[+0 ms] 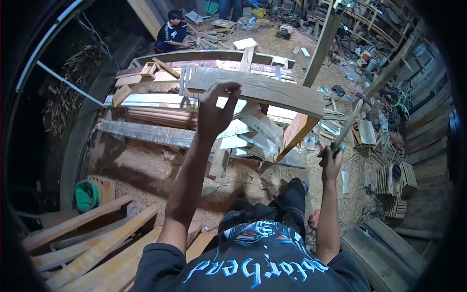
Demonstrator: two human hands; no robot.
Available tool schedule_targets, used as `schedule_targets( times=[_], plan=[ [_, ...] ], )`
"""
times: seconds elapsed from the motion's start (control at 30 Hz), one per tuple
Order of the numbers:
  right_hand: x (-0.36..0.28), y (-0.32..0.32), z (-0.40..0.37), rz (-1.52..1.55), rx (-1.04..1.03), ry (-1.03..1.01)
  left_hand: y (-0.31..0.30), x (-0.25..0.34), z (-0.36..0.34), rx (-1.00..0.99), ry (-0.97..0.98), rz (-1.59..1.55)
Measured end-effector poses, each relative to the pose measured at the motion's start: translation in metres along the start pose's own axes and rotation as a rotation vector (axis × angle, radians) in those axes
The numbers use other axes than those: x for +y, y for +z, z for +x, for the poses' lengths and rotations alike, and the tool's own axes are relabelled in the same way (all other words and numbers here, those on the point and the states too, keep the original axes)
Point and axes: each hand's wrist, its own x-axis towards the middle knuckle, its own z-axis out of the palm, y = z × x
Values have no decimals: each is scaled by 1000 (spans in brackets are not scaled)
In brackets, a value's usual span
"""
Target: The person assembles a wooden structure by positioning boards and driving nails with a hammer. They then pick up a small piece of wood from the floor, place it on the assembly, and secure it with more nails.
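- Closest in: looking down over dark printed shirt, with loose planks at lower left. Could trip on these if stepping back carelessly.
- Gripping long tool in right hand, fingers wrapped round its near end, well apart from board. Possibly a hammer; can't confirm, with far end lost against clutter.
- Resting left hand at near edge of board, toward its left end, thumb and fingers curled. Can't tell if gripping board or pinching something small.
- Could hit left fingers if swinging tool toward that edge; could jolt board loose through a light hold.
- Seeing board above timber stack, right end seemingly meeting slanted support. Could tip or slide if poorly seated; can't make out joint or underside.
- Farther: seeing seated person beyond stack, hands hard to read, plus standing legs cut off at top. Losing corners to dark lens rim.
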Motion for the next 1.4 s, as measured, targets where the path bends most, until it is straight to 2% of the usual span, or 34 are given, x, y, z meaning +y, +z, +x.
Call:
schedule_targets(
  times=[0.07, 0.13, 0.2, 0.27, 0.33, 0.37, 0.4, 0.47, 0.53, 0.6, 0.63, 0.73, 0.77, 0.8, 0.87, 0.9, 0.93, 1.0, 1.17, 1.27, 1.4],
  plan=[
    [-42, 17, 4, -63, 16, 29, 3, -2, 21, -22, -25, -49],
    [-85, 39, 3, -16, -55, -20, 13, -9, 38, -43, -55, -97],
    [-106, 60, 1, 11, -77, -12, 31, -30, 49, -213, -136, -218],
    [-109, 72, 6, 4, -138, 10, 46, -47, 58, -273, -89, -168],
    [-109, 84, 12, -48, -358, -160, 53, -41, 64, -356, -102, -141],
    [-109, 90, 9, -50, -358, -152, 54, -38, 61, -426, -451, -246],
    [-112, 98, 8, -124, -375, -159, 57, -45, 60, -425, -452, -244],
    [-119, 108, 6, -237, -424, -181, 66, -69, 57, -361, -102, -94],
    [-114, 113, 12, -331, -480, -277, 66, -72, 57, -339, -99, -110],
    [-110, 117, 19, -348, -524, -337, 66, -74, 55, -351, -213, -117],
    [-107, 122, 23, -367, -557, -395, 66, -78, 55, -336, -151, -155],
    [-96, 134, 28, -358, -576, -502, 65, -74, 54, -348, -190, -123],
    [-98, 133, 28, -471, -597, -391, 66, -71, 54, -351, -196, -123],
    [-99, 135, 28, -472, -600, -383, 64, -64, 56, -393, -261, -68],
    [-99, 141, 27, -438, -568, -502, 64, -65, 50, -437, -343, -11],
    [-103, 140, 27, -466, -591, -396, 65, -66, 50, -424, -299, -47],
    [-101, 140, 27, -468, -595, -394, 66, -67, 51, -410, -251, -82],
    [-98, 139, 28, -283, -616, -347, 66, -67, 50, -405, -219, -77],
    [-109, 141, 23, -446, -573, -253, 66, -60, 47, -387, -183, -17],
    [-113, 153, 11, -552, -498, -283, 68, -67, 46, -403, -119, -11],
    [-123, 180, -18, -495, -482, -394, 69, -69, 44, -387, -89, -66]
  ],
)
